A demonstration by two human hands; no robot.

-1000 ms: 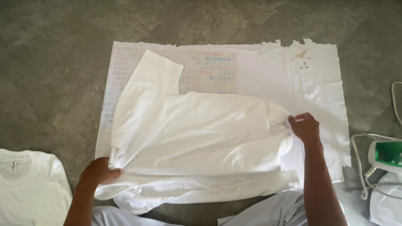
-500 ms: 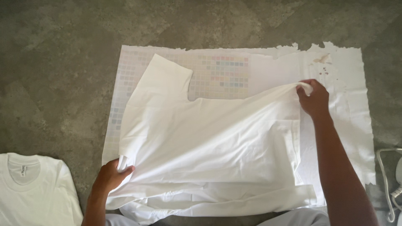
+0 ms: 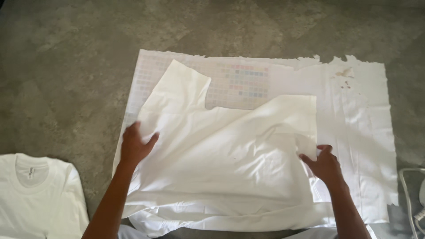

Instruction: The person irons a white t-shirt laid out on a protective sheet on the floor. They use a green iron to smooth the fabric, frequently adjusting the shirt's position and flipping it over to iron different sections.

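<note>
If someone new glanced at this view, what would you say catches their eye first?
Most likely the white T-shirt spread mid-frame over a torn-edged white sheet on the grey concrete floor. The left hand lies flat near its left edge, and the right hand touches its right side. A second white T-shirt lies at bottom left.

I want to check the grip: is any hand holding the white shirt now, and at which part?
Neither grips it. The left hand lies flat on the white shirt near its left side; the right hand presses its right edge.
</note>
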